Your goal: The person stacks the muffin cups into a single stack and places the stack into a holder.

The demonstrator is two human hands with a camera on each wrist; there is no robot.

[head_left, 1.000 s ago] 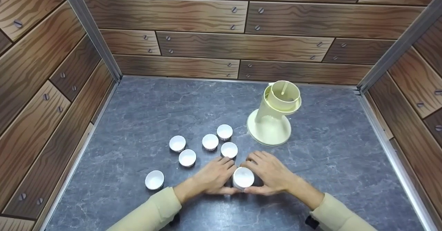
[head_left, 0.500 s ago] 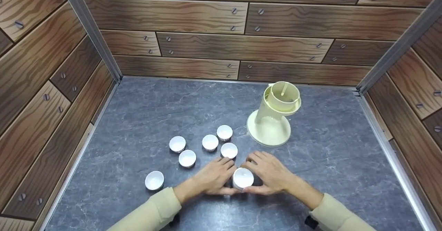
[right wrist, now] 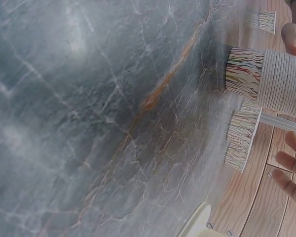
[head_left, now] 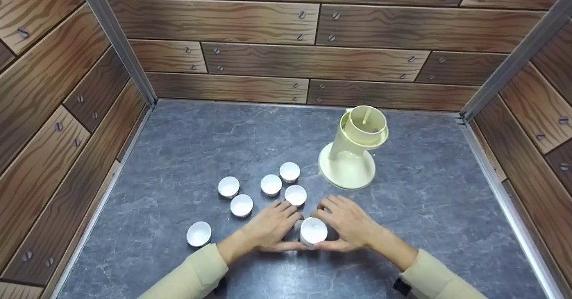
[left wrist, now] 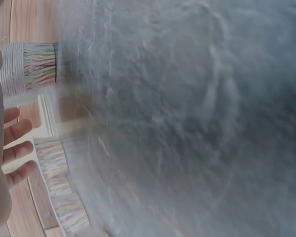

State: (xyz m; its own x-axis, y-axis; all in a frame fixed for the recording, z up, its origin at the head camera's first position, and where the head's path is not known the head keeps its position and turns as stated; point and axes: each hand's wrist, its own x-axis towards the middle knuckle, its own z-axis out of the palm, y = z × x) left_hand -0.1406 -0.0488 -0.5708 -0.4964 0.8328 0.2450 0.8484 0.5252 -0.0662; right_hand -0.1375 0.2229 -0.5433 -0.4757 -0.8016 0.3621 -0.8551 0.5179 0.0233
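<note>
A stack of nested paper cups [head_left: 313,231], white inside and patterned with coloured streaks low on the outside, stands upright on the table between both hands. My right hand [head_left: 348,222] holds it, thumb at the front and index finger curved toward the back. The right wrist view shows the other fingers [right wrist: 287,163] hanging apart from the stack [right wrist: 261,81]. My left hand [head_left: 275,227] is on the other side, its thumb tip at the stack's front. In the left wrist view its fingers [left wrist: 18,148] are spread and clear of the stack [left wrist: 27,69].
Just beyond my left hand are three single cups [head_left: 271,185]. Two more [head_left: 241,205] stand further left, and another [head_left: 199,234] is near my left forearm. A pale green plastic stand [head_left: 348,167] with a round top holder is behind my right hand. Wood-patterned walls [head_left: 250,57] enclose the table.
My left hand has shifted slightly left, widening the gap to the stack. My right hand, the stack and the other cups stay in place.
</note>
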